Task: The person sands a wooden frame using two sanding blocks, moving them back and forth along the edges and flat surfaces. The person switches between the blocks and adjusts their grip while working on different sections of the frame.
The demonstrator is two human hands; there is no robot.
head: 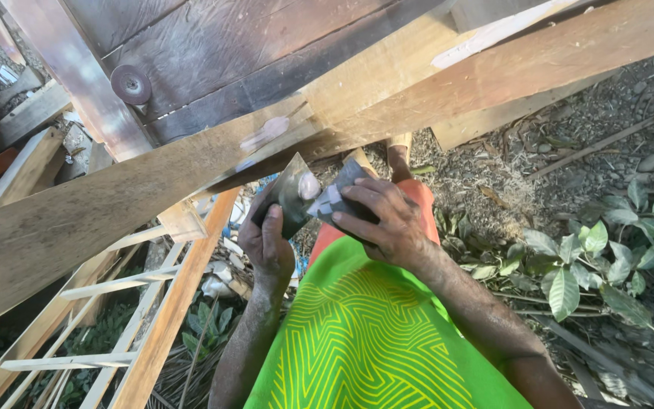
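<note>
Far left: stacked timber offcuts (9, 144) and reddish boards on the ground. Lower left: a pale wooden ladder frame (126, 303) with thin rungs, leaning under the bench. Across the upper view: a broad unfinished plank (115, 197) running diagonally, with a second long beam (509, 68) beside it and dark stained boards (221, 53) behind, one bearing a round metal disc (131, 83). Centre: the left hand (268, 238), fingers closed around a flat, triangular metal blade (293, 193) held upright just below the plank's edge. Just right of it: the right hand (384, 220), fingers curled and pressing a folded piece of dark abrasive sheet (338, 198) against the blade's face; the two hands are close together, touching through the blade and sheet. Below: a green garment with yellow line pattern (372, 341) and an orange one (418, 198). Right: bare soil with wood shavings, dry twigs and a leafy green plant (607, 257).
</note>
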